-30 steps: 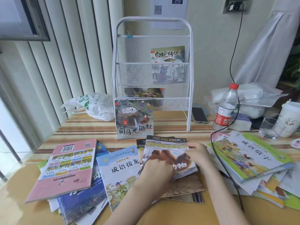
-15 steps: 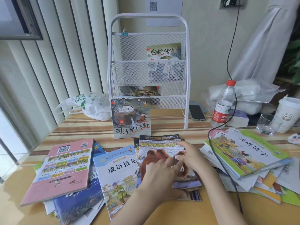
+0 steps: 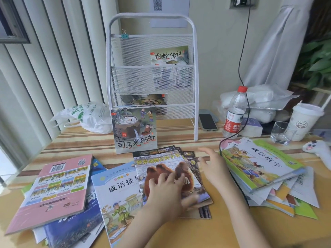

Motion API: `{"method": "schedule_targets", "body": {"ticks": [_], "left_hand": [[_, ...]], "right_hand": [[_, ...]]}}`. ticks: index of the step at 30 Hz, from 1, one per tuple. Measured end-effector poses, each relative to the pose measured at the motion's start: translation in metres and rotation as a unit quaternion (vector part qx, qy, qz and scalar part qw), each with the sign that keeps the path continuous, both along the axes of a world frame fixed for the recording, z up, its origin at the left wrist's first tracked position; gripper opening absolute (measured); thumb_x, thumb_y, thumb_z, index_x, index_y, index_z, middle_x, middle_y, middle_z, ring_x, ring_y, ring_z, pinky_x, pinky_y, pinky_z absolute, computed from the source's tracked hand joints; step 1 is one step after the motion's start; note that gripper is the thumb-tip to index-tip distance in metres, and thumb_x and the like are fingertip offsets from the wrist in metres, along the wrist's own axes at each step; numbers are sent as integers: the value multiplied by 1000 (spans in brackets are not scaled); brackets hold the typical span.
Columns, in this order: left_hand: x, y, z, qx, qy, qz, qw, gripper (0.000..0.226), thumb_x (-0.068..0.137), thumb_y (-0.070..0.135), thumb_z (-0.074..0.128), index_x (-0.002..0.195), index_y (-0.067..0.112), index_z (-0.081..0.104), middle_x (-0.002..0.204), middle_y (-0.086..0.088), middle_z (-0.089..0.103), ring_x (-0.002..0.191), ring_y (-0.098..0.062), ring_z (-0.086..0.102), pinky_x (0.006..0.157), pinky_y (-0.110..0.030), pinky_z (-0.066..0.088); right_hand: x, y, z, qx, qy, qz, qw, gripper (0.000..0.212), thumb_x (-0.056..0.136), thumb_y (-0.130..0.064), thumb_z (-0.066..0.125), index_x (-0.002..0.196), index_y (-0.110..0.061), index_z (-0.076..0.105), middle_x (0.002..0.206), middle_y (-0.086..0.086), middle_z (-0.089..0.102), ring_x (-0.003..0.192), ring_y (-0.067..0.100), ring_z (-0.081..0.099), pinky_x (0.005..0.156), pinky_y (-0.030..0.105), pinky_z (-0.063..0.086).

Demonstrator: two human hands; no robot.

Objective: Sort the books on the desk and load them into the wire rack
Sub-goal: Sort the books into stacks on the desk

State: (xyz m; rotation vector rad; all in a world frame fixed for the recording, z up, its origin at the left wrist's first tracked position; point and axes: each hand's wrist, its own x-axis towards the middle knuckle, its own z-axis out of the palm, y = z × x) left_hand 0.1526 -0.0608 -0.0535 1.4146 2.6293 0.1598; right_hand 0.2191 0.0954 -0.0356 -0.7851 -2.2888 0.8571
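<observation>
A white wire rack (image 3: 195, 86) stands at the back of the desk. One book (image 3: 169, 55) sits in its top pocket and another (image 3: 143, 99) in a lower pocket. A third book (image 3: 134, 129) leans upright against the rack's front. My left hand (image 3: 166, 190) rests flat, fingers spread, on a camel-cover book (image 3: 161, 163) that tops a small stack in the middle. My right hand (image 3: 213, 167) hovers just right of that stack, fingers straight, holding nothing. A blue-and-white book (image 3: 116, 190) and a pink book (image 3: 57, 187) lie to the left. A messy pile with a green-edged book (image 3: 259, 163) on top lies to the right.
A water bottle (image 3: 234, 113), phone (image 3: 207, 121), glass (image 3: 281, 132) and paper cup (image 3: 304, 120) stand at the back right. A black cable (image 3: 241, 68) hangs down onto the right pile. A plastic bag (image 3: 87, 115) lies left of the rack. A white controller (image 3: 318, 151) sits far right.
My left hand has slid up onto the camel cover and spread flat. My right hand has come off the book's upper right corner and moved right, open.
</observation>
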Motion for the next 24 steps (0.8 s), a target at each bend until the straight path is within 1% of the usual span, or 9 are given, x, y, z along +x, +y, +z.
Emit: {"method": "schedule_targets", "body": {"ticks": [3, 7, 10, 13, 15, 17, 20, 22, 24], "left_hand": [[-21, -1, 4, 133, -31, 134, 982, 75, 89, 68, 28, 150, 25, 19, 158, -6, 15, 145, -28, 10, 116, -50, 6], [-56, -4, 5, 170, -145, 231, 947, 88, 92, 51, 47, 151, 7, 0, 156, -23, 9, 145, -37, 9, 117, -47, 13], [-70, -4, 10, 305, -276, 274, 870, 82, 88, 32, 61, 149, 7, 12, 151, -20, 23, 130, -32, 35, 104, -42, 34], [-85, -1, 12, 341, -398, 333, 784, 74, 86, 23, 66, 144, 3, 25, 141, -24, 40, 120, -34, 48, 98, -44, 42], [-98, -1, 12, 348, -440, 354, 749, 55, 86, 18, 66, 128, -8, 42, 119, -32, 53, 105, -40, 56, 88, -46, 45], [-102, 0, 16, 346, -492, 343, 721, 34, 86, 14, 66, 107, -9, 51, 84, -23, 59, 72, -30, 58, 69, -36, 44], [-101, 7, 20, 268, -460, 315, 786, 28, 86, 21, 67, 96, -3, 54, 74, -10, 54, 59, -18, 51, 55, -27, 44], [-98, 14, 22, 219, -407, 305, 833, 29, 85, 23, 67, 95, -2, 55, 79, -11, 55, 63, -18, 51, 57, -26, 43], [-97, 18, 24, 211, -394, 309, 839, 29, 84, 22, 68, 94, -2, 55, 77, -11, 54, 59, -16, 48, 53, -25, 41]], "right_hand": [[-2, -11, -7, -52, 18, 56, 997, 33, 95, -13, 52, 127, -20, 54, 128, -4, 59, 114, 12, 58, 88, 8, 38], [-12, -28, -30, -43, -86, 61, 993, 48, 95, -25, 52, 140, -25, 36, 134, -7, 52, 72, -4, 50, 74, 19, 45], [-13, -32, -35, -56, -76, 15, 995, 51, 93, -22, 54, 140, -26, 37, 121, -2, 59, 86, 3, 60, 73, 19, 46], [-11, -28, -30, -104, -51, 4, 993, 44, 91, -21, 55, 132, -30, 42, 96, -9, 55, 69, -3, 51, 58, 13, 40], [-9, -24, -28, -135, -27, -6, 990, 40, 90, -20, 56, 127, -30, 44, 96, -11, 56, 64, -6, 51, 53, 19, 45], [-6, -23, -25, -174, -6, -11, 985, 39, 91, -19, 56, 126, -30, 45, 113, -7, 59, 65, -7, 51, 55, 19, 48], [-2, -28, -22, -209, 17, -22, 978, 38, 90, -17, 55, 126, -29, 46, 131, -1, 55, 85, 7, 63, 74, 24, 51], [-1, -35, -20, -215, 29, -32, 976, 37, 90, -14, 55, 123, -28, 47, 116, 0, 60, 103, 26, 60, 85, 45, 49], [-1, -40, -20, -214, 42, -39, 975, 35, 89, -11, 54, 119, -27, 48, 101, -14, 56, 105, 23, 57, 89, 49, 47]]}}
